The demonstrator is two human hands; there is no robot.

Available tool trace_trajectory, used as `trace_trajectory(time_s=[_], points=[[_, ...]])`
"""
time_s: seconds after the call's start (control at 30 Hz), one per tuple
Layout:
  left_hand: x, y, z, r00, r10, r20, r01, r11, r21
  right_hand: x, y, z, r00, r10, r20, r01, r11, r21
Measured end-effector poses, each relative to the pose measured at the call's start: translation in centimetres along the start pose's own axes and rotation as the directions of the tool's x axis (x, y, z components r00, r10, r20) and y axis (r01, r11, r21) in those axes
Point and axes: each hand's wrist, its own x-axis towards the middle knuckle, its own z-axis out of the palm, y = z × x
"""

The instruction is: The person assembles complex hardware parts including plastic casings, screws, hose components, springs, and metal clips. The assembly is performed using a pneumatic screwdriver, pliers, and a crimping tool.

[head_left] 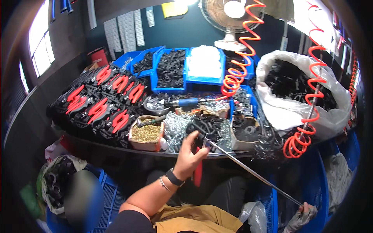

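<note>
My left hand, wearing a dark wristband and a bracelet, is closed around a part with a red handle at the front edge of the bench. Fingers and thumb hide most of that part. Just beside the thumb is the upper end of a long metal bar, near a small bent metal piece. The bar slopes down to the right. Its lower end is gripped by my right hand, which wears a pale glove. Black plastic parts lie on the bench beyond my left fingers.
Black-and-red clamp-like tools are piled at left. A box of brass-coloured small parts stands nearby. Blue bins line the back; a white sack of black parts stands right. Red coiled hoses hang over the bench.
</note>
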Motion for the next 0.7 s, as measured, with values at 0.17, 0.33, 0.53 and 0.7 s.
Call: trace_trajectory(time_s=[0.17,0.33,0.53,0.7], points=[[4.6,11.2,-9.4,0.652,0.722,0.231,-0.475,0.15,0.867,0.2,-12.4,9.1,0.435,0.251,0.865,-0.886,0.293,0.36],[3.2,17.3,-16.1,0.827,0.411,0.383,-0.409,-0.025,0.912,0.6,-27.4,10.9,0.213,-0.602,0.77,-0.972,-0.046,0.232],[-2.0,14.6,-18.8,0.914,0.194,0.357,-0.371,0.04,0.928,23.1,-37.2,27.5,0.91,-0.253,0.328,-0.305,0.127,0.944],[-0.3,18.8,-22.8,0.809,-0.322,0.492,-0.417,0.276,0.866,29.1,-41.6,44.9,0.757,-0.284,0.588,-0.346,0.59,0.73]])
